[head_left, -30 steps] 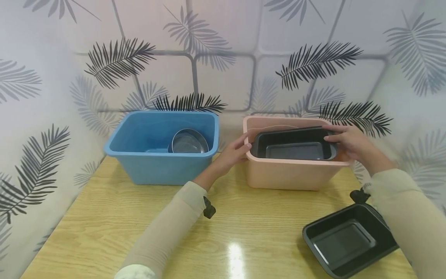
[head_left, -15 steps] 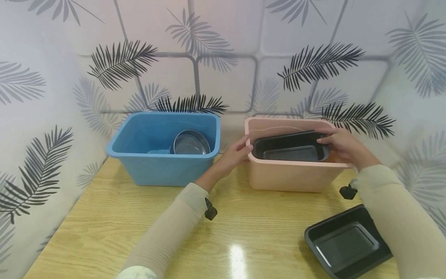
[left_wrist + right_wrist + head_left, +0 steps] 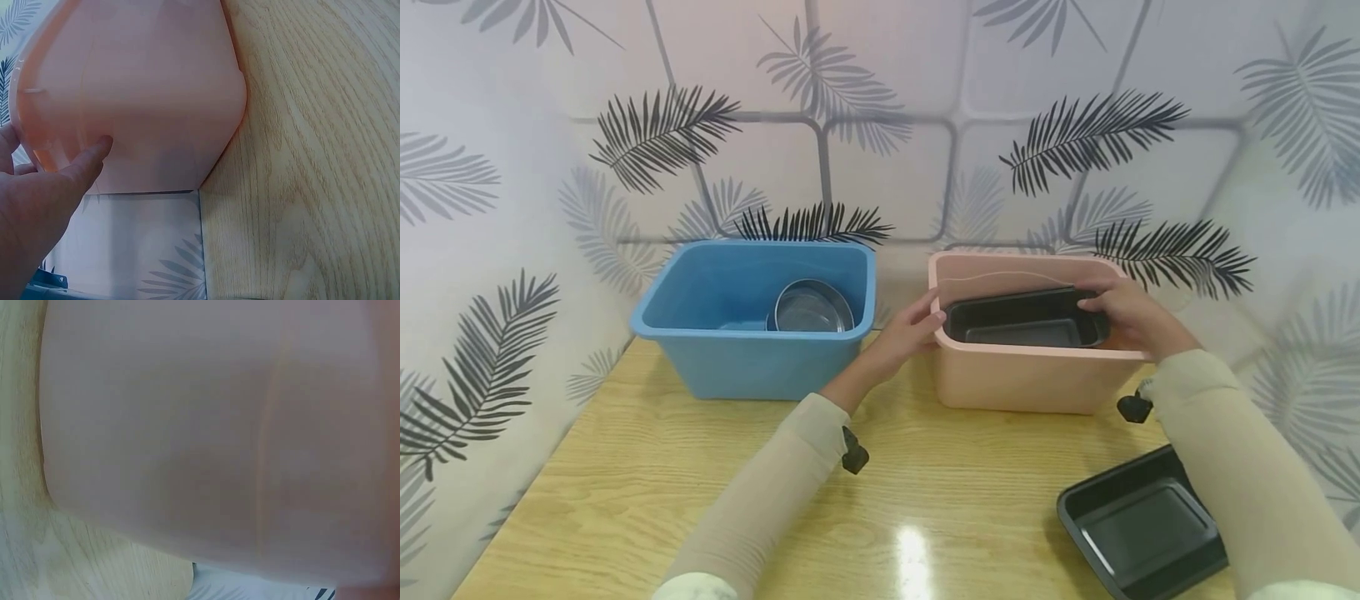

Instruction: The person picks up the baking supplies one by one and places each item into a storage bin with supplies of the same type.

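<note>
A dark rectangular loaf pan [image 3: 1030,321] lies inside the pink plastic bin [image 3: 1015,379], lower than the bin's rim. My right hand [image 3: 1123,307] holds the pan's right end, with the thumb on its inner side. At the bin's left side my left hand [image 3: 906,333] grips the rim. In the left wrist view the left hand [image 3: 44,194] has one digit against the outer wall of the pink bin [image 3: 144,94] and other fingers over the edge. The right wrist view shows mostly the wall of the pink bin [image 3: 187,437]; the right fingers are not seen there.
Left of the pink bin stands a blue bin [image 3: 752,367] with a round metal pan [image 3: 808,310] inside. A second dark rectangular pan [image 3: 1142,533] rests on the wooden table [image 3: 970,492] at front right, partly behind the right sleeve. A leaf-patterned wall covering [image 3: 880,183] rises behind both bins.
The loaf pan has sunk lower in the pink bin and shifted slightly left. My right hand and forearm have moved down and left with it. The left hand keeps its place on the rim.
</note>
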Tool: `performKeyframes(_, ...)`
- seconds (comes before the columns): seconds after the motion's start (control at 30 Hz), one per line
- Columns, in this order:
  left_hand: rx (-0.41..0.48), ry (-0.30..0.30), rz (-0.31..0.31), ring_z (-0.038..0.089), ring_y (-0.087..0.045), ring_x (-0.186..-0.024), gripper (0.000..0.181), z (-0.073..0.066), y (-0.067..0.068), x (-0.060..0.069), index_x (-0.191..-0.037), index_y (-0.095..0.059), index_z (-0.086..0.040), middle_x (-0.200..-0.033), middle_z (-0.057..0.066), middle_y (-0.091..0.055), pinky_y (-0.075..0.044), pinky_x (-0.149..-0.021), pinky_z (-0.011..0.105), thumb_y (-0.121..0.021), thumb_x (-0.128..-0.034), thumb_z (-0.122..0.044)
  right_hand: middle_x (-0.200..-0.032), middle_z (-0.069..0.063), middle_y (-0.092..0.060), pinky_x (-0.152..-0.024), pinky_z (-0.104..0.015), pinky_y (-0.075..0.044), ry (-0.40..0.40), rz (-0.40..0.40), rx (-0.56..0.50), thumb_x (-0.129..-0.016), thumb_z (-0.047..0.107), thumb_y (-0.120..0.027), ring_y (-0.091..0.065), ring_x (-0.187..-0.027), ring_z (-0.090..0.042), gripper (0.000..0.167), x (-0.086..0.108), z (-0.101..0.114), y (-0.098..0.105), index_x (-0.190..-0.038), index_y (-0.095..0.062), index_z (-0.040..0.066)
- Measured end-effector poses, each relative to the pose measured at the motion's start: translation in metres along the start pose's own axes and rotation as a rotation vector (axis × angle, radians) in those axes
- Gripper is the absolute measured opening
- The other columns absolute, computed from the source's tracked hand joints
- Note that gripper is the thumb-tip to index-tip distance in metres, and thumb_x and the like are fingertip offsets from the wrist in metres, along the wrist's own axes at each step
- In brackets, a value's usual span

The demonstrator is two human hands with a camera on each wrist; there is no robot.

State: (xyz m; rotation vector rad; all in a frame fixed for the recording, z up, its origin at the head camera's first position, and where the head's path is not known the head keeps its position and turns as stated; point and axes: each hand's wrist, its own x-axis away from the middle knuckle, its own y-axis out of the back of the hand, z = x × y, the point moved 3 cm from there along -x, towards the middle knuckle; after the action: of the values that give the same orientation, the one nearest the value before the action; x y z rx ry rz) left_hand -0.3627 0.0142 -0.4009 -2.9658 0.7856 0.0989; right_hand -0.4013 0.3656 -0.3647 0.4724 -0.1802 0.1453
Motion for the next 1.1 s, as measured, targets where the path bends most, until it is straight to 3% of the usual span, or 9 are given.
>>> performKeyframes(0.07,0.001,0.000,0.000,0.031,-0.034,-0.149,0.061,0.001,-0.001,-0.001,-0.162,-0.023,-0.021,-0.168,0.010,-0.020,-0.045,-0.111,0.051,-0.050,-0.1074,-0.021,-0.154,-0.034,-0.031,-0.093,-0.029,-0.058,-0.002,-0.013,0.052,-0.103,0.004,-0.050,-0.067,-0.098,-0.010,0.057,0.000,0.000,0.001,-0.154,-0.028,-0.007)
performKeyframes(0.13,0.003,0.002,0.004,0.031,-0.033,-0.149,0.061,0.001,-0.001,-0.001,-0.162,-0.023,-0.021,-0.168,0.011,-0.020,-0.045,-0.112,0.051,-0.050,-0.1074,-0.021,-0.158,-0.033,-0.028,-0.106,-0.039,-0.051,-0.008,-0.016,0.106,-0.103,0.004,-0.051,-0.061,-0.119,-0.024,0.057,0.000,0.000,0.003,-0.154,-0.029,-0.007)
performKeyframes(0.23,0.001,0.003,0.012,0.031,-0.033,-0.150,0.061,0.002,-0.002,-0.001,-0.162,-0.022,-0.020,-0.168,0.012,-0.018,-0.044,-0.112,0.051,-0.050,-0.1076,-0.022,-0.162,-0.032,-0.020,-0.120,-0.052,-0.033,-0.005,0.000,0.173,-0.103,0.005,-0.052,-0.035,-0.145,-0.042,0.059,-0.001,0.001,0.004,-0.154,-0.027,-0.009)
performKeyframes(0.33,-0.005,0.005,0.014,0.031,-0.033,-0.150,0.061,0.001,-0.002,-0.001,-0.162,-0.022,-0.020,-0.169,0.012,-0.018,-0.044,-0.112,0.050,-0.049,-0.1077,-0.022,-0.162,-0.033,-0.016,-0.123,-0.057,-0.022,-0.011,0.034,0.160,-0.102,0.002,-0.050,-0.020,-0.150,-0.048,0.061,-0.002,0.000,0.005,-0.154,-0.022,-0.011)
performKeyframes(0.53,-0.011,0.014,0.000,0.030,-0.035,-0.149,0.061,0.000,-0.001,0.000,-0.162,-0.023,-0.022,-0.168,0.011,-0.021,-0.045,-0.111,0.049,-0.050,-0.1076,-0.023,-0.162,-0.034,-0.017,-0.124,-0.056,-0.020,0.010,0.078,0.099,-0.104,0.001,-0.045,-0.019,-0.150,-0.048,0.060,-0.004,0.001,0.005,-0.157,-0.017,-0.009)
performKeyframes(0.73,-0.012,0.015,-0.008,0.030,-0.037,-0.147,0.061,-0.001,-0.001,0.001,-0.162,-0.024,-0.023,-0.168,0.009,-0.021,-0.045,-0.111,0.049,-0.051,-0.1073,-0.023,-0.162,-0.031,-0.022,-0.121,-0.051,-0.030,0.054,0.098,0.014,-0.107,0.008,-0.043,-0.028,-0.148,-0.043,0.059,0.002,0.010,0.004,-0.159,-0.017,-0.004)
performKeyframes(0.93,-0.005,0.015,-0.011,0.031,-0.037,-0.148,0.060,-0.002,-0.003,0.002,-0.162,-0.025,-0.023,-0.168,0.009,-0.021,-0.044,-0.112,0.051,-0.050,-0.1073,-0.023,-0.164,-0.023,-0.024,-0.121,-0.048,-0.032,0.082,0.095,-0.037,-0.106,0.012,-0.050,-0.028,-0.149,-0.040,0.062,0.017,0.022,0.003,-0.160,-0.021,0.002)
performKeyframes(1.1,0.003,0.013,-0.015,0.031,-0.037,-0.148,0.060,-0.003,-0.003,0.002,-0.162,-0.024,-0.022,-0.168,0.010,-0.021,-0.044,-0.112,0.052,-0.050,-0.1073,-0.021,-0.165,-0.020,-0.025,-0.120,-0.045,-0.034,0.113,0.116,-0.004,-0.106,0.021,-0.054,-0.029,-0.149,-0.038,0.065,0.033,0.031,0.003,-0.161,-0.023,0.007)
